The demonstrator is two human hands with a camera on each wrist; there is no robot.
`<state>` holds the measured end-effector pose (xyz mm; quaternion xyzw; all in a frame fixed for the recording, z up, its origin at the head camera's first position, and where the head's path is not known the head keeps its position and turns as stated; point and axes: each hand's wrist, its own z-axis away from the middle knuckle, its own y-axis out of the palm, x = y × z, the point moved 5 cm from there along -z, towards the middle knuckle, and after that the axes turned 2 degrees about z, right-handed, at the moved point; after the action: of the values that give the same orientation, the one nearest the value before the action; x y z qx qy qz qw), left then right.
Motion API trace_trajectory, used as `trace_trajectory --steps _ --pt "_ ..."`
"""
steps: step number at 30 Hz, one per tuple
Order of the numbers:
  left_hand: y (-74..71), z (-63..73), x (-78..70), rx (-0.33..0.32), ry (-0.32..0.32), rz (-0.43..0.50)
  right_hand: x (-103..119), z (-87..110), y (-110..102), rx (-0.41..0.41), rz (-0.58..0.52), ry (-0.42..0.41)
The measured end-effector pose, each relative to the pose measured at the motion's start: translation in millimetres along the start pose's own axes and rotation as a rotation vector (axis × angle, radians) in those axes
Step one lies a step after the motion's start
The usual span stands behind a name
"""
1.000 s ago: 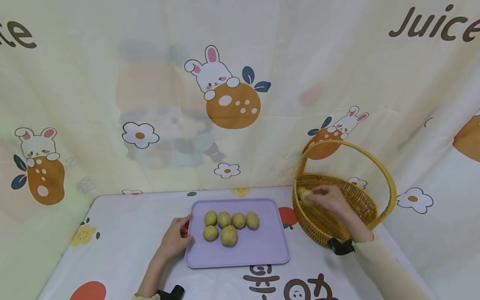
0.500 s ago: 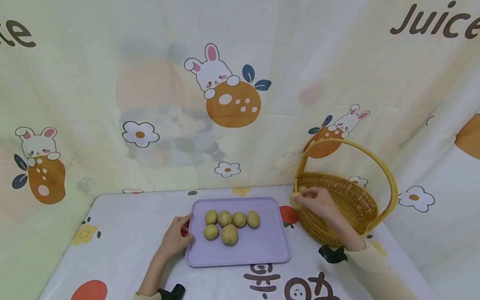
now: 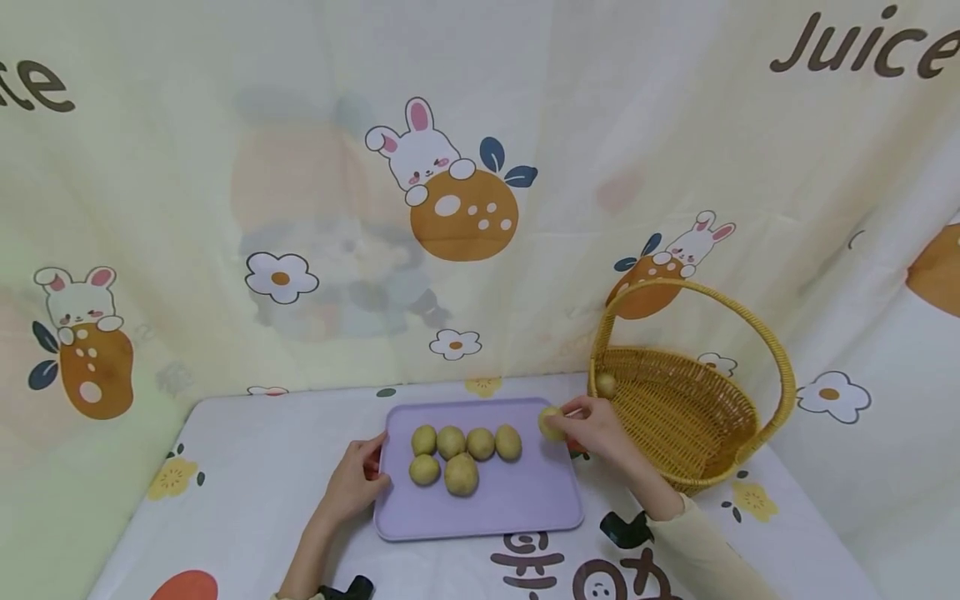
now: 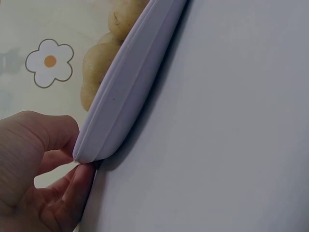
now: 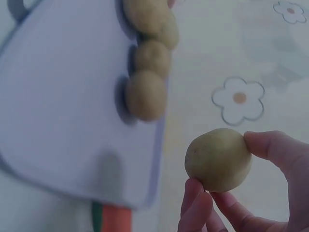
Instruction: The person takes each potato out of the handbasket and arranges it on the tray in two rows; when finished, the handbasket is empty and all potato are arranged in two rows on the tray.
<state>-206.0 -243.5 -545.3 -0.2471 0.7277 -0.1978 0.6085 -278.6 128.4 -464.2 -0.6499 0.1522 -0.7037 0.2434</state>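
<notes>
A lilac tray (image 3: 517, 500) lies on the table with several potatoes (image 3: 461, 475) in two rows towards its left half. My left hand (image 3: 356, 479) holds the tray's left edge; in the left wrist view the thumb and fingers (image 4: 72, 193) meet its rim. My right hand (image 3: 600, 429) pinches one potato (image 5: 219, 159) between thumb and fingertips. That potato hangs above the tray's upper right corner, apart from the others. To the right stands a wicker basket (image 3: 701, 467) with a tall handle, and a potato (image 3: 605, 384) sits at its left inner side.
A white printed cloth (image 3: 247, 475) covers the table. Behind it hangs a curtain (image 3: 337, 183) with rabbit and flower prints. The basket's arched handle (image 3: 780, 367) rises above the right side.
My right hand has lifted a potato out of the basket and carried it left to the tray's right side. My left hand stays at the tray's left edge.
</notes>
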Motion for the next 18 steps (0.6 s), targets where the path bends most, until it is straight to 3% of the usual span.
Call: trace_trajectory --steps 9,18 --pt "0.0 1.2 1.5 -0.017 0.011 -0.005 -1.8 11.3 45.4 0.013 -0.058 0.013" --pt "1.6 0.8 1.2 -0.002 -0.002 0.009 -5.4 17.8 76.6 0.026 -0.059 -0.001"
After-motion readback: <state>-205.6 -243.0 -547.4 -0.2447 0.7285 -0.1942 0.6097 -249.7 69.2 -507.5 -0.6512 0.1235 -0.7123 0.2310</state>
